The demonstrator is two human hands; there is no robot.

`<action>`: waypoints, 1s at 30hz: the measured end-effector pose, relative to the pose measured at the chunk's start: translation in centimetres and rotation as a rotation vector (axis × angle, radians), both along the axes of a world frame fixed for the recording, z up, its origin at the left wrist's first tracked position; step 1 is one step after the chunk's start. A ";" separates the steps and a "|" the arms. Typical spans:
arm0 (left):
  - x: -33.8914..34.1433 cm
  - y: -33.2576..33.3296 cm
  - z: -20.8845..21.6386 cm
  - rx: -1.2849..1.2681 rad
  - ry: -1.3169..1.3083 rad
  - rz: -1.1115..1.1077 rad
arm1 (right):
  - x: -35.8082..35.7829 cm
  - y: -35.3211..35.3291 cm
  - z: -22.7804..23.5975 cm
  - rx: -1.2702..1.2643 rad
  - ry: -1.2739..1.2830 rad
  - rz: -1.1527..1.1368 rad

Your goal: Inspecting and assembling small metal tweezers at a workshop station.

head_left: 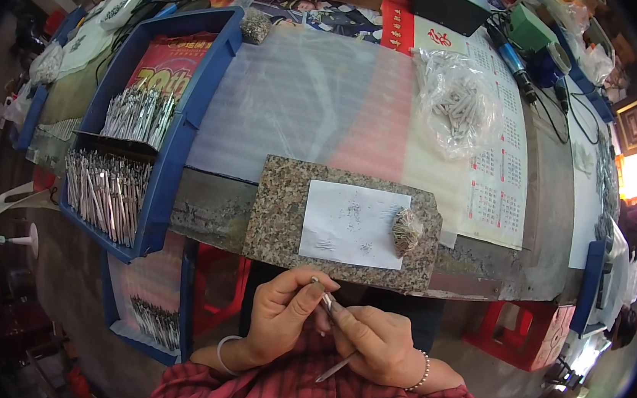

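Just in front of the bench edge, my two hands are close together. My right hand [378,339] is closed around a slim silvery metal tool [336,368], whose narrow end sticks out below the fingers; its exact kind is not clear. My left hand [283,312] pinches a tiny piece between thumb and forefinger, close to the tool's upper end; what it is I cannot make out. Beyond the hands, a speckled granite slab [279,207] lies at the bench edge. On it rests a white paper [331,227] with tiny dark specks. A bundle of fine pale strands [407,233] sits at the paper's right side.
At left, a blue tray [178,139] holds many slim metal tools [108,194]; another blue tray [106,294] stands lower. A clear bag of pale sticks [457,109] lies beyond the slab. A blue-handled tool with cable [508,56] is at far right. A red stool [505,332] stands below.
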State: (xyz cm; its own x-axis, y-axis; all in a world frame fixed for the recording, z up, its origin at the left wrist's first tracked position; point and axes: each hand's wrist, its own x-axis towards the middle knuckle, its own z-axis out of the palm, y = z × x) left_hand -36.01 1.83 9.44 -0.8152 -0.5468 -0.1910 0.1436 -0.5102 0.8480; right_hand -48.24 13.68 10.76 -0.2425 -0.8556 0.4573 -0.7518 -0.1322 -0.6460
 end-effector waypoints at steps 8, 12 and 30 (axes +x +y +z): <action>0.9 -1.4 0.9 0.039 -0.053 -0.149 | -1.5 0.6 1.0 0.065 0.052 0.072; 0.5 -3.5 1.0 -0.463 -0.125 -0.391 | -2.8 0.2 2.5 0.141 0.172 0.150; -3.5 -8.2 -0.7 -1.004 -0.075 0.090 | -5.8 -2.0 4.1 -0.031 -0.155 -0.143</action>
State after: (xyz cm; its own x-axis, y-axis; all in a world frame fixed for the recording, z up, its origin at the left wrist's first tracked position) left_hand -39.55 -6.36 8.77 -0.7679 -0.5417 0.3419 0.0747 0.4544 0.8876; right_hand -54.07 11.71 14.89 -0.4302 -0.7936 0.4303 -0.6560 -0.0526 -0.7529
